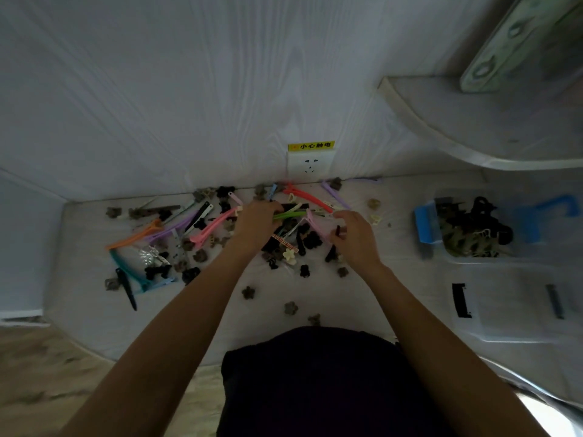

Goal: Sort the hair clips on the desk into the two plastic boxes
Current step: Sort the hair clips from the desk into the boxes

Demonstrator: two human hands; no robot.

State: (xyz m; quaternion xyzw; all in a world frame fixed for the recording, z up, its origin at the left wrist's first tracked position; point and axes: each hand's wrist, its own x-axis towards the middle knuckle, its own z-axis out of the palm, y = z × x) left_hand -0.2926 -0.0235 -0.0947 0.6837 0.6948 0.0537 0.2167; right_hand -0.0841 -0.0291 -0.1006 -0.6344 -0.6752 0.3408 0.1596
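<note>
Many hair clips lie scattered over the white desk [347,294]: long coloured ones such as an orange clip [134,236], a pink clip [211,228] and a red clip [307,197], plus several small dark and brown claw clips. My left hand [257,220] is closed on a long green clip [290,214] in the middle of the pile. Just to its right, my right hand [355,234] pinches a small dark clip [338,231]. A clear box with blue latches [426,222] at the right holds small claw clips. A second clear box [504,304] stands in front of it.
A wall socket [309,167] with a yellow label sits just behind the pile. A curved white shelf [441,121] juts out at the upper right. My dark-clothed lap [315,383] is below the desk's front edge; wooden floor shows at lower left.
</note>
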